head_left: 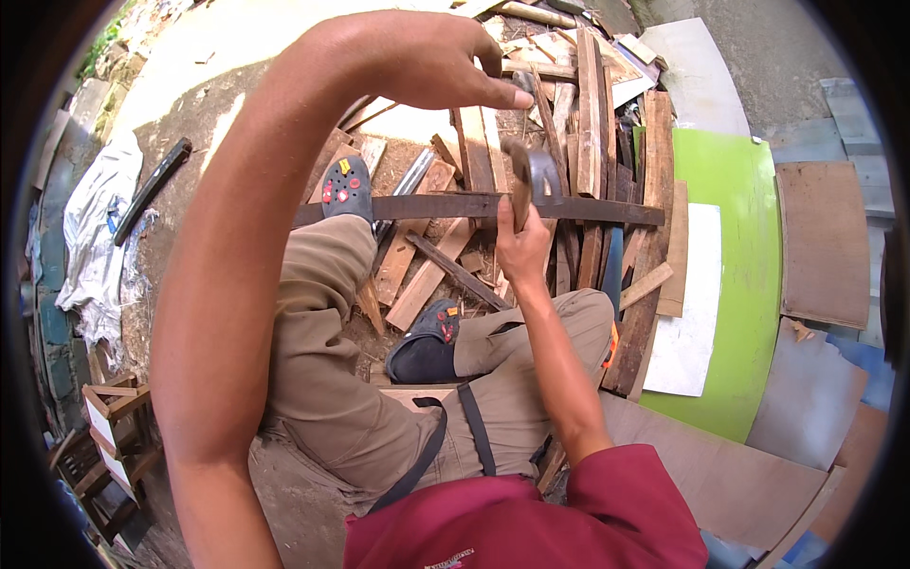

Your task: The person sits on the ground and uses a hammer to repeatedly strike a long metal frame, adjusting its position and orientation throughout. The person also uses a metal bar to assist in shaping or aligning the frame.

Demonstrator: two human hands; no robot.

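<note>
My right hand (521, 248) is closed around the handle of a claw hammer (540, 175), its metal head pointing up. The hammer stands over a long dark wooden plank (445, 206) that lies crosswise in front of me. My left shoe (347, 190), a dark clog with colourful charms, is at the plank's left part. My left arm arches high across the view. At its end, my left hand (436, 64) hangs above the wood pile with the thumb stretched out and apart from the fingers. Nothing shows in it, though some fingers are hidden.
A pile of loose boards (592, 114) spreads ahead and to the right. Further right lie a green panel (749, 284), a white sheet (684, 313) and a brown board (823, 242). White plastic sheeting (100, 228), a dark bar (152, 190) and a wooden frame (118, 408) are at left.
</note>
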